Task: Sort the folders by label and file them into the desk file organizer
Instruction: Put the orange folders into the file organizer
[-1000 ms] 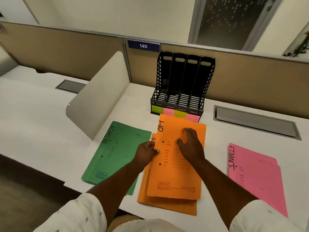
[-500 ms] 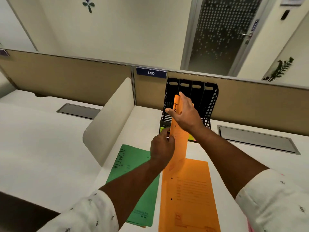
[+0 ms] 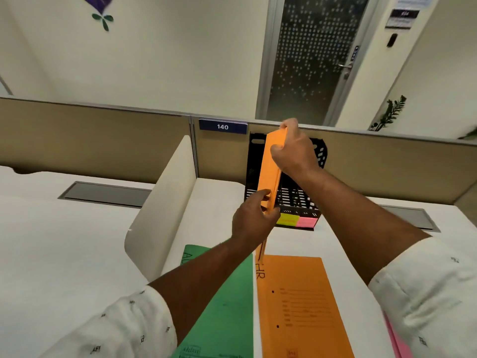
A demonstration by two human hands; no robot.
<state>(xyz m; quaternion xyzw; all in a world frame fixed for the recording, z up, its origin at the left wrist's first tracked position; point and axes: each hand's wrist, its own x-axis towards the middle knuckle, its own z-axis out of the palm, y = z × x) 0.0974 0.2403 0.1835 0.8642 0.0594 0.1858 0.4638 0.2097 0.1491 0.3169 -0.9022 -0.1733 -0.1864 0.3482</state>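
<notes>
White surface (image 3: 64, 254) below a tan partition carries the black organizer (image 3: 296, 200) at the back. Both hands grip one orange folder (image 3: 271, 171) on edge, long axis upright, before its left slots: right hand (image 3: 294, 151) pinching the top, left hand (image 3: 254, 218) the bottom. One green folder (image 3: 227, 306), at least one orange HR folder (image 3: 304, 306) and a pink edge (image 3: 397, 342) lie nearer

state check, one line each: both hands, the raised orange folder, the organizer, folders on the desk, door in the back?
left hand: gripping the raised folder's lower edge
right hand: gripping its top edge
raised orange folder: upright, edge-on, at the organizer's left side; seated or not, cannot tell
file organizer: upright, visible slots empty
green folder: flat, closed
orange HR folder: flat, closed
pink folder: flat, mostly hidden
door: shut
</notes>
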